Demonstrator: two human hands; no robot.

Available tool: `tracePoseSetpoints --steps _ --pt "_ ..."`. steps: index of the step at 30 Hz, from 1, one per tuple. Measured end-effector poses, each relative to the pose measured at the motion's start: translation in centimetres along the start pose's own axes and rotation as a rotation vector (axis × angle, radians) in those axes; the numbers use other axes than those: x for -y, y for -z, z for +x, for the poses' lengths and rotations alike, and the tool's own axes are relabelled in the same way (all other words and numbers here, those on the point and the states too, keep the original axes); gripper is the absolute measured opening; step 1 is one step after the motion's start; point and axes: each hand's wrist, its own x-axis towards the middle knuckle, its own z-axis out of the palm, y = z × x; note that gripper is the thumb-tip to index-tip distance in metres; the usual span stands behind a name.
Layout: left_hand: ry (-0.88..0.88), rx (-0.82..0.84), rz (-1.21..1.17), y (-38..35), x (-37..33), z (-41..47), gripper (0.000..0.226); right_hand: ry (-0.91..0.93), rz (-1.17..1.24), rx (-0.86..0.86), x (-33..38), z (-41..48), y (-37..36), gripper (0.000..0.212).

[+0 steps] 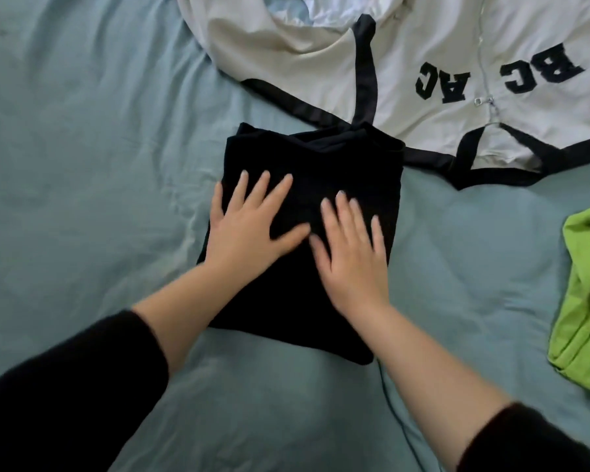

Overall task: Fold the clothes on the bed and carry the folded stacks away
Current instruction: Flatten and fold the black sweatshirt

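A folded black garment (315,165) lies in the middle of the blue-green bed sheet (82,165). Both my hands lie flat on top of it with fingers spread. My left hand (249,226) presses its left half and my right hand (351,257) presses its right half, thumbs close together. A white zip jacket (440,46) with black trim and black letters lies spread behind the black garment, its hem touching the garment's far edge.
A crumpled lime-green garment (583,301) lies at the right edge of the bed. A thin dark cable (394,417) runs over the sheet below the black garment. Pale blue cloth (286,11) shows at the top by the jacket.
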Motion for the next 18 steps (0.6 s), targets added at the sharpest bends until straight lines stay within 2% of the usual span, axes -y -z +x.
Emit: tracePoseSetpoints --steps 3,6,8,9,12,14,15,16,18 --pt "-0.075 0.222 0.121 -1.8 1.6 -4.3 0.107 0.116 -0.178 0.140 -1.9 -4.5 -1.8 0.067" --pt "-0.070 0.292 0.098 -1.7 2.4 -3.6 0.115 0.098 -0.188 0.154 -2.3 -4.0 -1.8 0.069" --pt "-0.063 0.290 0.022 -0.6 1.8 -3.5 0.120 0.061 -0.107 0.134 -1.9 -4.1 -1.1 0.073" --pt "-0.002 0.263 -0.058 -0.1 1.6 -3.8 0.122 -0.011 0.008 0.125 -1.9 -4.4 -0.6 0.078" --pt "0.390 0.150 -0.469 1.2 1.6 -5.4 0.125 -0.342 0.501 0.010 -2.2 -5.5 0.7 0.094" --pt "0.571 0.118 -0.654 1.8 1.4 -5.4 0.126 -0.595 0.860 -0.032 -2.3 -5.4 1.5 0.085" --pt "0.630 0.115 -0.714 1.9 1.2 -5.2 0.121 -0.705 1.010 -0.028 -2.5 -5.1 1.7 0.072" --pt "0.686 0.114 -0.782 2.0 1.1 -4.9 0.113 -0.788 1.110 -0.009 -2.7 -4.7 2.0 0.059" --pt "0.797 0.132 -0.933 2.3 0.6 -4.0 0.089 -0.847 1.172 0.059 -3.1 -3.6 2.5 0.057"
